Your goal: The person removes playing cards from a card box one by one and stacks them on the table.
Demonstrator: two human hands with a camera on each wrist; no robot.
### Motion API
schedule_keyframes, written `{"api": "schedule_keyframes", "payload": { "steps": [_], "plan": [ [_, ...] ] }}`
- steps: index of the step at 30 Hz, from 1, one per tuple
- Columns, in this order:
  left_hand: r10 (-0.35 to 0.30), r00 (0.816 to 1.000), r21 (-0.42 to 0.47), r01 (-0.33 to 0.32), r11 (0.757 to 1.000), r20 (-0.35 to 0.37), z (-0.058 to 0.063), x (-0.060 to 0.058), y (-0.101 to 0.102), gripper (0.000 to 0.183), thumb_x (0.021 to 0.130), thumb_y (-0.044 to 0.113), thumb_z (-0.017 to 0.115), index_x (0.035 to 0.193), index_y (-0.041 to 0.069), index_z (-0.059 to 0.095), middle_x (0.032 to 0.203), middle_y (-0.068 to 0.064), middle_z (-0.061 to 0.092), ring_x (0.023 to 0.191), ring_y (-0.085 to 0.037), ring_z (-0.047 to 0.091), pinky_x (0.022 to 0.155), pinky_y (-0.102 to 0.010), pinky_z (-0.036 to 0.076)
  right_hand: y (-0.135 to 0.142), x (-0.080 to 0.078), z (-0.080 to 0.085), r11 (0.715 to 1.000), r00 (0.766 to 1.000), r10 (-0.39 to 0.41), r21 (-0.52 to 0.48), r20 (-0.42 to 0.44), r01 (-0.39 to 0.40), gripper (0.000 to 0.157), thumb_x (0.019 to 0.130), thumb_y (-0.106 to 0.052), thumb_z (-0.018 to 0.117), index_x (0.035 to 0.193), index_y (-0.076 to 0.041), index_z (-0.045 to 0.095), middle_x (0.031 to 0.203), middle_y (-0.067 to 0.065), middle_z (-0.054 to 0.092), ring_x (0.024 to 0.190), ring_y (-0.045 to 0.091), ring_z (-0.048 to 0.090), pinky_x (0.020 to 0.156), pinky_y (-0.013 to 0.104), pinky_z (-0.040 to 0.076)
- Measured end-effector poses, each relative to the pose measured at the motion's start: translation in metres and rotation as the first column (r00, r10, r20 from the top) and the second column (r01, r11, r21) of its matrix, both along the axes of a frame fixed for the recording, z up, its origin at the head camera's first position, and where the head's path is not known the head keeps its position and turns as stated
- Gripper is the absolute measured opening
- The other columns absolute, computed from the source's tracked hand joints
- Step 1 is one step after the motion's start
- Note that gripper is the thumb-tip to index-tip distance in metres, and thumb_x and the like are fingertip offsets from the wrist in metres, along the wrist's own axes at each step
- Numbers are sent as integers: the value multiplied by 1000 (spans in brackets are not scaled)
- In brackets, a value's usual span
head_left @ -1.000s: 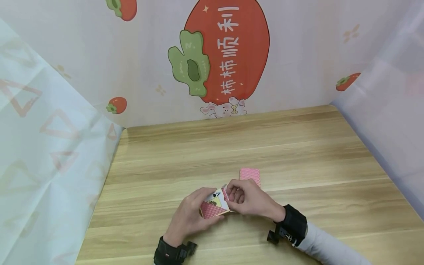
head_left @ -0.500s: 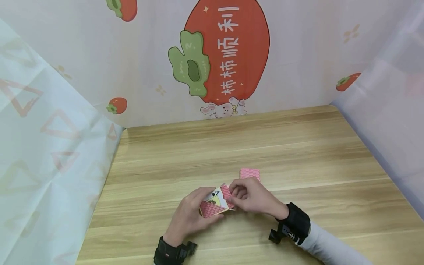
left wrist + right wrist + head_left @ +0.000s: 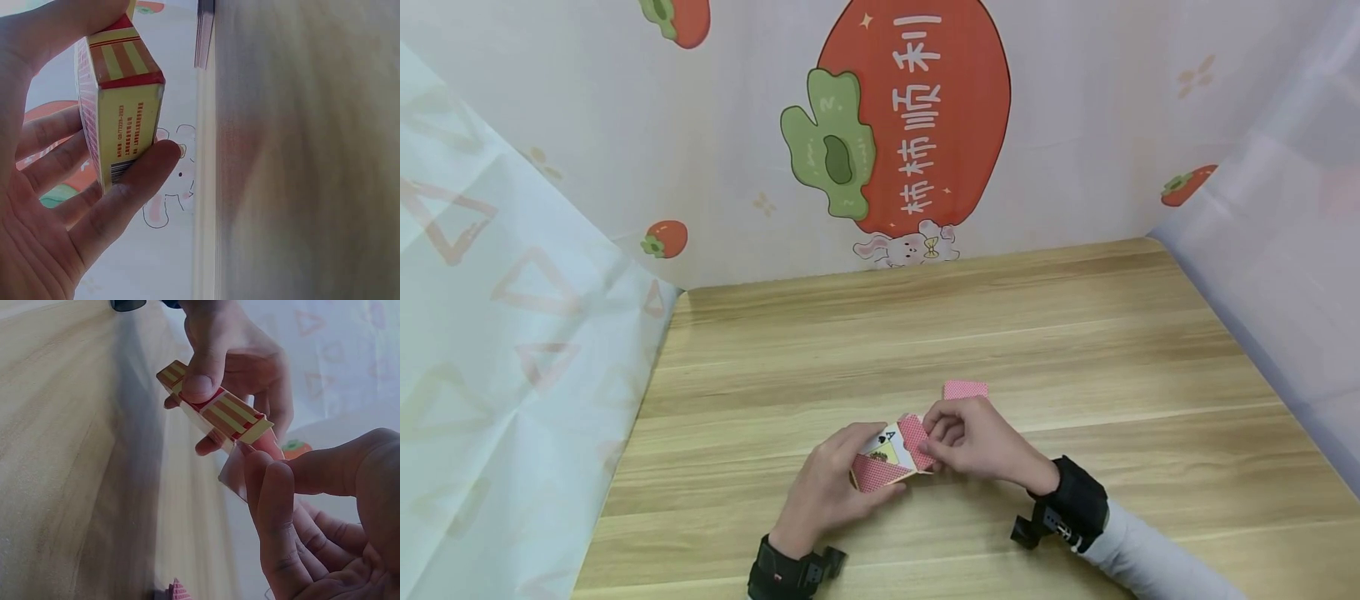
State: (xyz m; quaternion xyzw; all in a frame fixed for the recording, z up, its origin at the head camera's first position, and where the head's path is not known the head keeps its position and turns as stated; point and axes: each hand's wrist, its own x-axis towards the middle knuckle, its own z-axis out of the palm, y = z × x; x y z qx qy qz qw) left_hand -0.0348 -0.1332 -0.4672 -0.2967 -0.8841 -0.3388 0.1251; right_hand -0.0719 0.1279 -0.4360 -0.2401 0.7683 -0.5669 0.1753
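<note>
My left hand grips a playing-card box between thumb and fingers, above the table. The box is red-checked, with an ace of spades showing on its face. Its yellow end with small print and a barcode faces the left wrist camera. At the box's other end, the thumb and forefinger of my right hand pinch the red-checked lid flap. A small yellow side flap stands out there in the right wrist view. The box's inside is hidden.
A stack of red-backed playing cards lies on the wooden table just beyond my right hand, partly covered by it. A printed cloth hangs behind, and pale cloths flank both sides.
My right hand has shifted slightly right and away from me, drawing the lid flap outward, so more of its checked surface shows. My left hand and the box stay nearly still.
</note>
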Motion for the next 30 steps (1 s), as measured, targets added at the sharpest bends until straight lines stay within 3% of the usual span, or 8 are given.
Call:
{"api": "schedule_keyframes", "payload": {
  "steps": [5, 14, 20, 27, 30],
  "plan": [
    [6, 1000, 3, -6, 1000, 8, 0, 0, 0, 72, 74, 45, 89, 133, 14, 63, 122, 1, 71, 100, -11, 68, 76, -31, 59, 4, -2, 4, 1000, 1000, -10, -9, -7, 10, 6, 90, -4, 74, 93, -5, 68, 76, 4, 72, 62, 21, 72, 62, 33, 61],
    [3, 1000, 18, -3, 1000, 14, 0, 0, -1, 73, 73, 42, 91, 134, 14, 63, 122, 2, 71, 99, -10, 68, 77, -31, 59, 12, -8, 10, 1000, 1000, -9, -13, -16, 9, 9, 90, -7, 76, 91, -1, 70, 75, 7, 71, 62, 29, 72, 60, 32, 61],
    [17, 1000, 11, -17, 1000, 17, 0, 1, 0, 74, 72, 43, 91, 135, 14, 63, 121, 1, 71, 97, -10, 68, 75, -30, 59, 21, -12, 17, 999, 1000, -30, -12, 9, 30, 10, 90, -8, 76, 95, -1, 73, 76, 8, 72, 64, 32, 71, 61, 37, 61],
    [30, 999, -2, -30, 1000, 14, 1, 0, -1, 75, 71, 42, 92, 134, 13, 63, 122, 1, 71, 99, -11, 68, 78, -33, 60, 37, -19, 28, 992, 985, -100, 57, -144, 109, 15, 92, -15, 76, 101, -4, 77, 81, 1, 71, 70, 15, 69, 66, 31, 60],
    [25, 1000, 3, -25, 1000, 11, 1, -1, -1, 75, 70, 40, 93, 134, 13, 63, 122, 0, 71, 101, -12, 69, 80, -35, 60, 44, -22, 31, 988, 977, -125, 66, -171, 138, 15, 93, -16, 75, 103, -4, 77, 81, 0, 70, 69, 19, 68, 66, 29, 58]
  ]
}}
